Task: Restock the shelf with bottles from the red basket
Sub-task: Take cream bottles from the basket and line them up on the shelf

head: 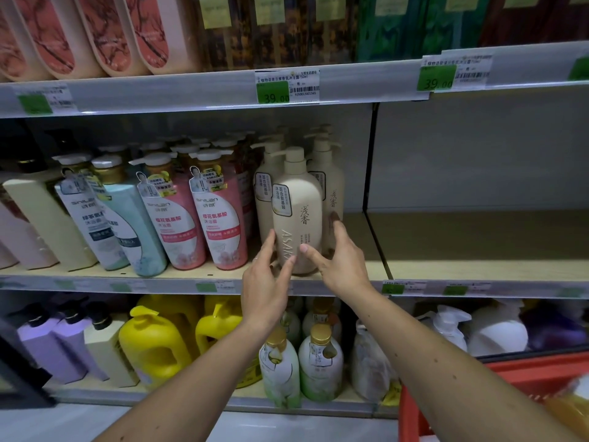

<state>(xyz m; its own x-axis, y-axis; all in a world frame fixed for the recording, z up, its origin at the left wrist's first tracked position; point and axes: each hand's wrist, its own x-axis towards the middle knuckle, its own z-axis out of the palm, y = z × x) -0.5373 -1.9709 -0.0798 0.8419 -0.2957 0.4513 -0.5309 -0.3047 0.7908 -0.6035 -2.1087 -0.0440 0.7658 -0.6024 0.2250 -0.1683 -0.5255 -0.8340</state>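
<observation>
On the middle shelf [223,272], well left of both hands, stand the Sinlan pump bottles: a white-and-teal one [95,215], then two pink ones [173,224], the second [221,221] just left of the left hand.

The left hand [266,282] reaches up from below with its fingers straight and spread; its thumb tip and fingertips lie against the lower left side of the beige ASAKA pump bottle [298,212], so its grip is apart, touching rather than clasping. That bottle stands upright at the front edge of the shelf, between the two hands, with more of the same beige bottles [331,186] just behind it.

The right hand [339,263] comes in from the other side, fingers also extended: the thumb tip rests on the bottle's lower front, the other fingers lie along its right side. Its grip too is apart, not curled round.

Right of the right hand, past a divider, the shelf bay [478,237] shows bare wood. Far below and right of that hand sits the red basket [510,378], a blurred orange bottle [570,406] inside.
</observation>
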